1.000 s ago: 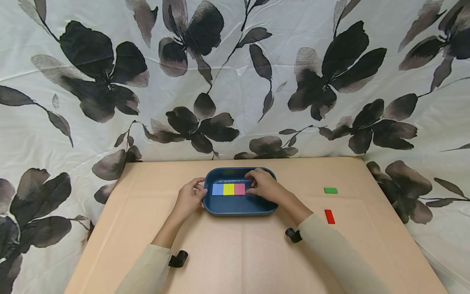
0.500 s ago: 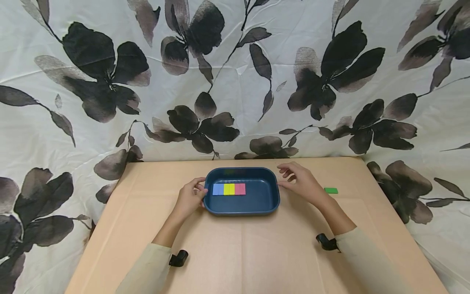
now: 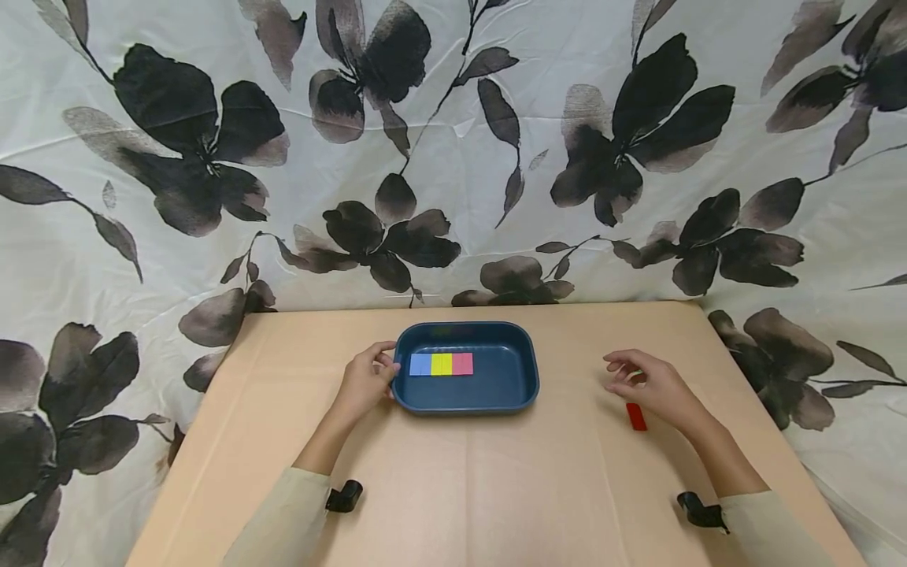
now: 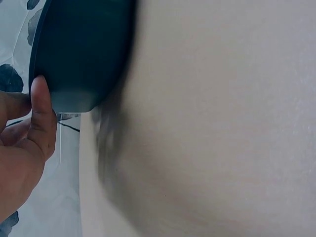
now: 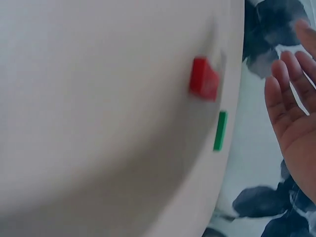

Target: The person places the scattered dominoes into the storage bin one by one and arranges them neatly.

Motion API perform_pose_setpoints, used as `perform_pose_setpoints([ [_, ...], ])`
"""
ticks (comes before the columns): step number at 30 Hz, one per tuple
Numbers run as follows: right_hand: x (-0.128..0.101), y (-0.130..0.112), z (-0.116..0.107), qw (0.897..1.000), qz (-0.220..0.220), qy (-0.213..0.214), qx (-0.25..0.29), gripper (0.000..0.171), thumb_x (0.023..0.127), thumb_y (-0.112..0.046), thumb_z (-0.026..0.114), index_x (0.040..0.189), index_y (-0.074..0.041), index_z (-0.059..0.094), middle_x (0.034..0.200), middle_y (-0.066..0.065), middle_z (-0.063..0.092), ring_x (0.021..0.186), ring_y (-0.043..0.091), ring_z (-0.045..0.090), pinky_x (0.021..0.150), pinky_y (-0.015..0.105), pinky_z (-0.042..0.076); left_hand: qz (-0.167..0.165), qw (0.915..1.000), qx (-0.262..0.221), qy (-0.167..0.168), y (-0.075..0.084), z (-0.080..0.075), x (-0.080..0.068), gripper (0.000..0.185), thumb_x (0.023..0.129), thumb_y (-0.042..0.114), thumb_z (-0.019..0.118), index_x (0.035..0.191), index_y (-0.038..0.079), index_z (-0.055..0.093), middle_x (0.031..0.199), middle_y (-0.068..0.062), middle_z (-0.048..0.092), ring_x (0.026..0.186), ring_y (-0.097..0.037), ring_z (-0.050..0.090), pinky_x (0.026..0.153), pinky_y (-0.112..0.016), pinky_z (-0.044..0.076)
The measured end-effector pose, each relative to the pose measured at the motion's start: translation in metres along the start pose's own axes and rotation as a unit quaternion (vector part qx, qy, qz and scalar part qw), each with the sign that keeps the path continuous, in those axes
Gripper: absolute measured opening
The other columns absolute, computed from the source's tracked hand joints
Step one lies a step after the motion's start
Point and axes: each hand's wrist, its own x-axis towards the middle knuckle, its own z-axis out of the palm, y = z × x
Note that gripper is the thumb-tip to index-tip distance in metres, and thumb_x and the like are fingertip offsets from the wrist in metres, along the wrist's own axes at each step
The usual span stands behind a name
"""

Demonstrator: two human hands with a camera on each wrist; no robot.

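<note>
My left hand (image 3: 366, 383) pinches the left end of a dark blue tray (image 3: 505, 386); the left wrist view shows its thumb and fingers at the rim. Inside the tray, blue (image 3: 420, 365), yellow (image 3: 442, 365) and pink (image 3: 463, 364) flat pieces lie side by side in a row. To the right, my right hand (image 3: 655, 386) hovers over the table with loosely bent fingers and nothing in them. Partly under it in the head view lies a red block (image 3: 636, 417). A green block (image 5: 220, 131) shows in the right wrist view but is hidden by the hand in the head view.
The light wooden-coloured table (image 3: 468, 488) stands against a white cloth (image 3: 496, 181) printed with dark flowers. Small black cameras are strapped at both wrists.
My right hand has left the tray's right part and moved right, over the green block and beside the red one. The left hand stays on the tray.
</note>
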Motion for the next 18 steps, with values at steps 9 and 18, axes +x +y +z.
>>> perform_pose_setpoints([
  [9,-0.01,0.041,-0.016,0.998,0.014,-0.055,-0.01,0.053,0.081,-0.025,0.09,0.126,-0.006,0.068,0.11,0.009,0.07,0.09,0.015,0.062,0.074,0.019,0.058,-0.004,1.0,-0.001,0.005,0.002,0.006,0.01,0.043,0.098,-0.001,0.065,0.14,-0.002,0.058,0.098,-0.017,0.059,0.054,-0.017,0.06,0.055,-0.049,0.064],
  [18,0.006,0.073,-0.02,0.994,0.004,-0.114,0.004,0.058,0.077,-0.023,0.092,0.126,-0.004,0.067,0.108,0.008,0.058,0.085,0.012,0.052,0.067,0.019,0.05,-0.015,0.9995,0.002,0.027,0.003,0.012,0.023,0.043,0.098,-0.001,0.065,0.141,-0.001,0.058,0.099,-0.017,0.058,0.054,-0.016,0.06,0.055,-0.048,0.064],
])
